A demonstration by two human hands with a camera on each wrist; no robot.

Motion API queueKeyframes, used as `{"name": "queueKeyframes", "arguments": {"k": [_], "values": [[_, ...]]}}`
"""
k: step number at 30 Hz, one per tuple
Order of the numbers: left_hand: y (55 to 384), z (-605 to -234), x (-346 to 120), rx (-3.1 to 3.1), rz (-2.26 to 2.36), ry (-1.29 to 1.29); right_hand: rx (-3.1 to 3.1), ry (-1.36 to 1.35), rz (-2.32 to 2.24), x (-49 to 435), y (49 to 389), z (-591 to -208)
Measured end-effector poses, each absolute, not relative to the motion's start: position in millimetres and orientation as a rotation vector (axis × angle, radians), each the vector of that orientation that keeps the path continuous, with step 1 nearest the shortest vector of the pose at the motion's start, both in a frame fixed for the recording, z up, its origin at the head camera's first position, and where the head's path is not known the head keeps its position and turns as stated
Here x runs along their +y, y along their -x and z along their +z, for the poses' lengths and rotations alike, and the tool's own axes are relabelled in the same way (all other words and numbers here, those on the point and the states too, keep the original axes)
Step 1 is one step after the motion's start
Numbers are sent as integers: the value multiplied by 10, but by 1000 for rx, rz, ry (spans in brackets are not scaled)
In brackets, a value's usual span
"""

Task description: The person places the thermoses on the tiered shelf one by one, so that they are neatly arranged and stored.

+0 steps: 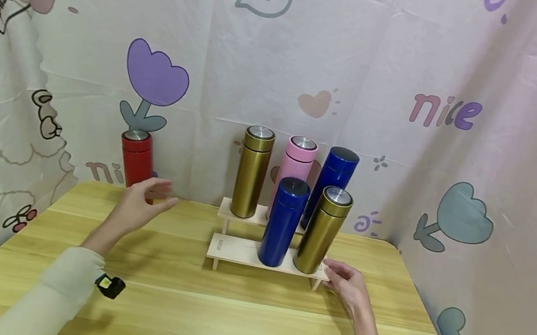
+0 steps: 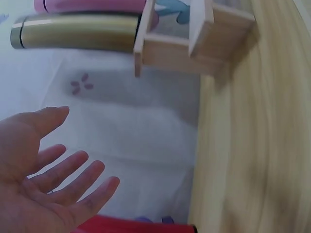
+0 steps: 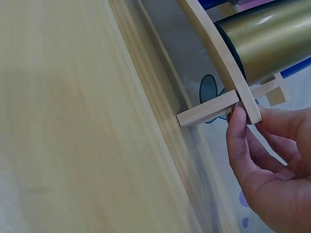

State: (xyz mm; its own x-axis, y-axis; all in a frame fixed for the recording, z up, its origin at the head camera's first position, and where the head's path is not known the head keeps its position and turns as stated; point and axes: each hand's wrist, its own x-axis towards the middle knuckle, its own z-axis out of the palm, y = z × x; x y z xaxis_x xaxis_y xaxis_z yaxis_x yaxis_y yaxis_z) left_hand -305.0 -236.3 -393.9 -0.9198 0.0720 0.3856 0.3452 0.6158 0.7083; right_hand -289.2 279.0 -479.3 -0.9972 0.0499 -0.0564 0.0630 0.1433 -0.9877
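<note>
A two-tier wooden rack (image 1: 239,251) carries vacuum flasks. On the lower tier stand a blue flask (image 1: 282,226) and a gold flask (image 1: 321,233). Behind them, the upper tier bears another gold flask (image 1: 250,182), a pink flask (image 1: 297,163) and a second blue flask (image 1: 339,168). My right hand (image 1: 351,288) pinches the right end of the lower board between thumb and fingers, seen closely in the right wrist view. Over at the left, my left hand (image 1: 135,207) is in front of a red flask (image 1: 137,162), fingers extended and holding nothing. It partly hides that flask.
The rack stands on a wooden table (image 1: 200,322), toward its back edge. A printed cloth (image 1: 363,47) hangs behind the table and along both sides. Each wrist wears a small black camera, such as the left one (image 1: 110,286).
</note>
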Motion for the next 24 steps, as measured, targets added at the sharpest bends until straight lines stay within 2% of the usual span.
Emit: {"name": "queueKeyframes", "arguments": {"k": [7, 24], "values": [[3081, -3980, -2611, -2578, -1192, 321, 2374, -139, -2050, 2777, 2896, -4794], [3370, -4116, -3129, -2645, -1193, 46, 2363, -123, -2062, 2760, 2875, -4764]]}}
